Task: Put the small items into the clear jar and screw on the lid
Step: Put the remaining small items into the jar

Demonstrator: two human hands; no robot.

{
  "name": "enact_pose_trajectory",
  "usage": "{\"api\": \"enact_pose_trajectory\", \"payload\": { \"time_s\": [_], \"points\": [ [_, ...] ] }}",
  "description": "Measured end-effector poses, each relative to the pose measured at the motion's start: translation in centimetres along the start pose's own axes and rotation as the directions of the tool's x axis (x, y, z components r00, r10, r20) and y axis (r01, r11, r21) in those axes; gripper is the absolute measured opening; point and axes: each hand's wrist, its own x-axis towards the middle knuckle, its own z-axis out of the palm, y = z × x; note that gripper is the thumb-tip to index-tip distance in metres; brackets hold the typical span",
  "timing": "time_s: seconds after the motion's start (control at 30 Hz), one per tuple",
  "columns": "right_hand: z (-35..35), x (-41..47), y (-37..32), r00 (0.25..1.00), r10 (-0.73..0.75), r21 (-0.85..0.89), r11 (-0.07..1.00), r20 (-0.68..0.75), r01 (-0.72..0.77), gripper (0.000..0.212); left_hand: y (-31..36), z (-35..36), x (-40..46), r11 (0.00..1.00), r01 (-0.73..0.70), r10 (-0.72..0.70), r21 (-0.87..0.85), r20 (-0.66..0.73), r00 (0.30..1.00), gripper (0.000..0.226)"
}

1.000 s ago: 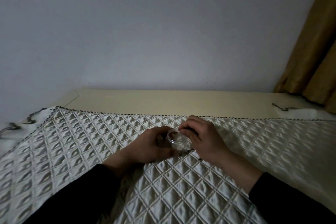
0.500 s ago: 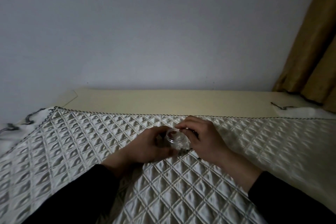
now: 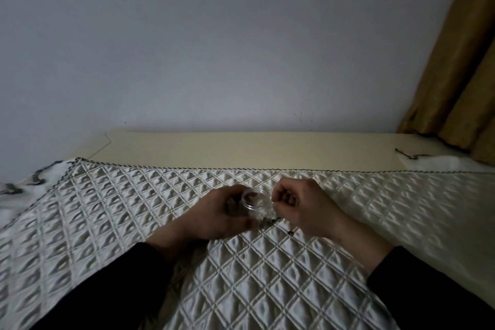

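Note:
A small clear jar (image 3: 254,200) stands upright on the quilted cloth, and my left hand (image 3: 219,213) is wrapped around its left side, holding it. Its mouth shows no lid. My right hand (image 3: 300,206) sits just right of the jar with its fingers curled in; whether they pinch something is too dark to tell. Several small dark items (image 3: 270,221) lie on the cloth just in front of the jar, between my hands, with one more small item (image 3: 290,233) a little nearer to me. I see no lid.
A white diamond-quilted cloth (image 3: 134,209) covers the near surface, with a dark stitched edge at the back. Behind it runs a bare cream strip (image 3: 241,150) against a grey wall. A mustard curtain (image 3: 460,75) hangs at the right.
My right hand has drawn back to the right, off the jar's mouth, and its fingers have curled. My left hand keeps its hold on the jar.

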Motion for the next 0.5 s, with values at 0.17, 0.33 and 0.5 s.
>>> {"api": "enact_pose_trajectory", "payload": {
  "time_s": [0.17,0.33,0.5],
  "points": [
    [-0.2,-0.2,0.7,0.972,0.145,-0.021,0.989,0.184,-0.144,0.032,-0.3,0.2,0.0,1.000,-0.002,0.002,-0.027,-0.015,1.000,0.072],
    [0.1,-0.3,0.6,0.956,0.211,-0.113,0.975,0.205,-0.191,0.056,-0.5,0.1,0.1,1.000,0.001,-0.001,-0.014,-0.005,1.000,0.064],
    [0.9,-0.4,0.2,0.961,0.222,-0.276,0.946,0.166,-0.170,0.067,-0.6,0.0,0.2,1.000,-0.009,0.009,0.012,-0.004,1.000,0.064]
  ]
}}
